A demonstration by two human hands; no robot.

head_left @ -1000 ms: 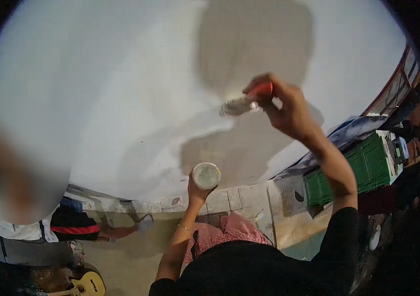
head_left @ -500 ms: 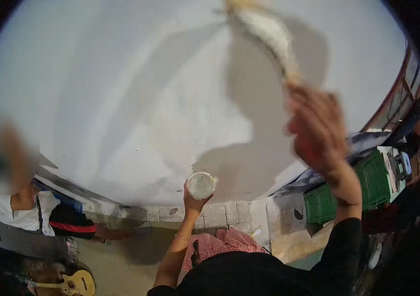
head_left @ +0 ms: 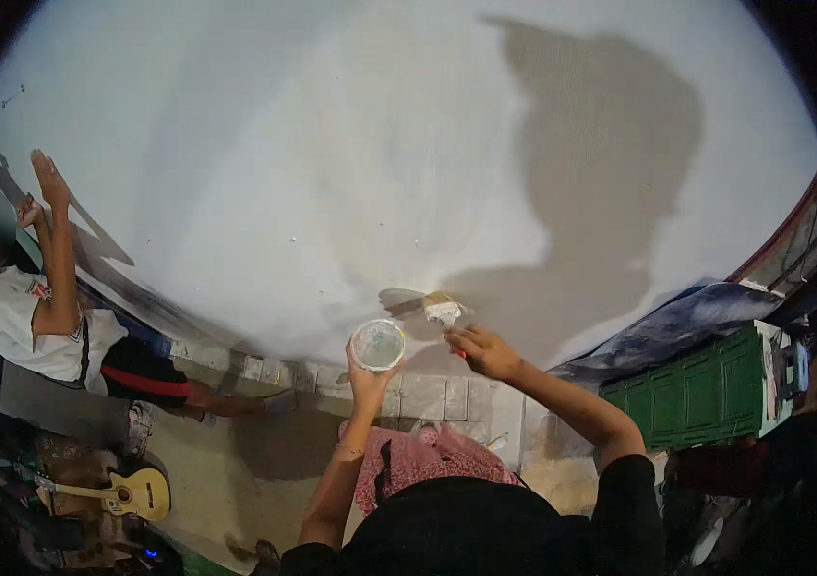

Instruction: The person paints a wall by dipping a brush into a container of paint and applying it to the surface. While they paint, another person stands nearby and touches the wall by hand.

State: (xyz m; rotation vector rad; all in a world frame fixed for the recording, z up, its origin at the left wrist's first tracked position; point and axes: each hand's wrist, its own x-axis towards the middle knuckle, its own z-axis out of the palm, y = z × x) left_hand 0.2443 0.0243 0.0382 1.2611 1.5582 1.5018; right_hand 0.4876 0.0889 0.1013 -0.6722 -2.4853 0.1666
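My left hand [head_left: 367, 376] is wrapped round a round white tub [head_left: 379, 346], its open top facing me and whitish matter inside. Just right of the tub, my right hand [head_left: 485, 352] grips a paintbrush [head_left: 443, 311] by its handle, a bit of red showing at the fingers. The brush head is coated white, with tan bristle tips against or very near the pale wall [head_left: 360, 173]; whether they touch is unclear. The brush does not touch the tub.
At the left a seated person [head_left: 39, 317] in a white shirt raises both hands by the wall. A guitar [head_left: 140, 494] lies lower left. A green cabinet [head_left: 696, 389] and dark cloth [head_left: 663, 326] stand at the right. Tiles run along the wall's foot.
My right hand has come down and left with the brush, from high on the wall to beside the tub. The tub has shifted slightly left. The person at the left has raised their hands.
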